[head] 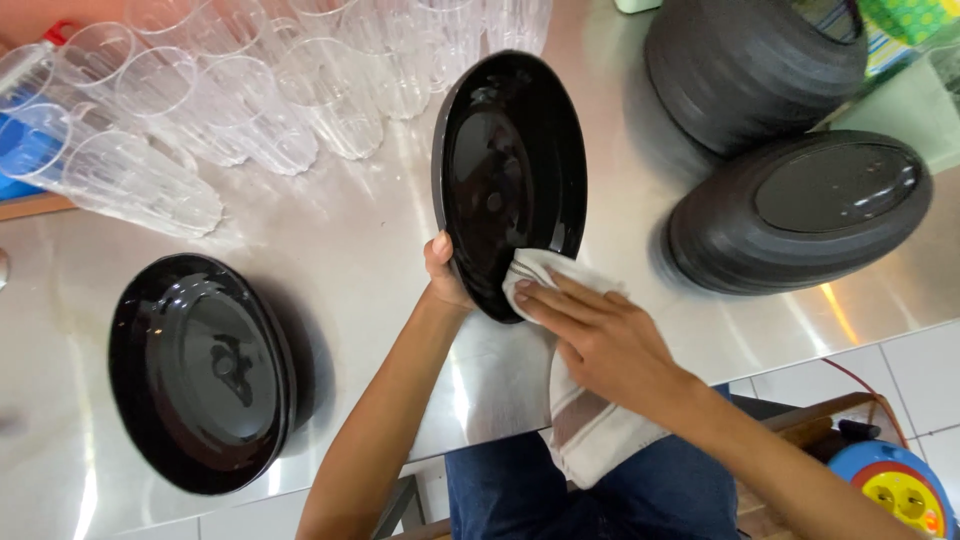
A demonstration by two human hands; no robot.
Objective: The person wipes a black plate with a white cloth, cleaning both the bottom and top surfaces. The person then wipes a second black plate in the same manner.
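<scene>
A catering or restaurant kitchen: beyond the fingers (545, 297) lies a steel worktop (360, 250) with rows of clear tumblers (230, 110), and stacks of black plates (800, 210) to their right.

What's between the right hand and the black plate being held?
A white cloth lies between the right hand and the plate, pressed to its lower rim; the head view shows it.
</scene>
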